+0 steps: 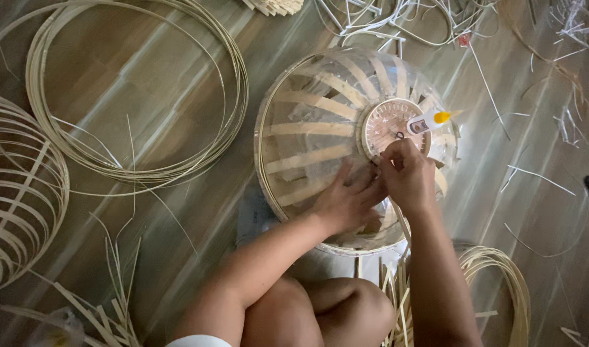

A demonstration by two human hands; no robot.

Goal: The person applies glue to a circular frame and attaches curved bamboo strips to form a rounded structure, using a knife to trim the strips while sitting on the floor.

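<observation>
Your right hand (407, 175) is closed in a pinch at the edge of the round woven cap (392, 127), and whatever it pinches is too small and blurred to make out; it may be the end of one of the bamboo slats (320, 101), but I cannot tell. Your left hand (346, 200) lies flat and open, fingers spread, pressing on the dome-shaped frame (307, 128) just beside the right hand, holding nothing. Judging by this, you are fixing a slat end at the cap's rim: keep the left palm firm so the dome does not rock, and press the pinch straight down onto the rim rather than dragging it sideways. The small glue bottle (428, 121) with its yellow tip rests on the cap, just beyond your right fingertips, apart from them. The dome sits on the wooden floor (179, 115) in front of your knee, with coiled bamboo rings (140, 170) well off to the left and loose strips (397, 19) scattered beyond it.
</observation>
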